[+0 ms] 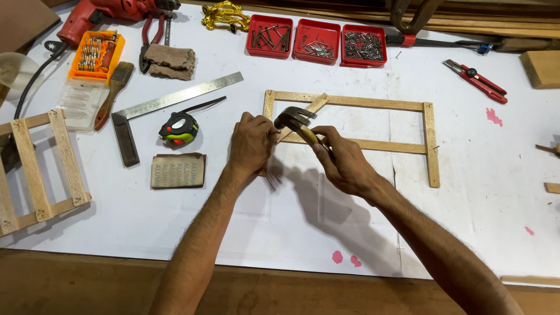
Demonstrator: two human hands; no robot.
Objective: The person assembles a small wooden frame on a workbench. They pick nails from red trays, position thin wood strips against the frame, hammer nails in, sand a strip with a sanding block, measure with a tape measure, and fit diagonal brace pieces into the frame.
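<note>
A thin wooden slat frame [430,140] lies flat on the white sheet [303,204]. My right hand [344,160] grips the wooden handle of a claw hammer [294,118], whose steel head hangs just above the frame's left corner. My left hand [252,143] is closed beside that corner, fingertips pinched at the slat under the hammer head; whatever it pinches is too small to make out. A short diagonal slat [312,111] crosses the frame's upper left corner.
Three red trays of nails [317,41] sit at the back. A steel try square [175,100], tape measure [179,128] and sandpaper block [178,171] lie to the left, another slat frame [35,169] at far left. A red utility knife [475,80] lies at right.
</note>
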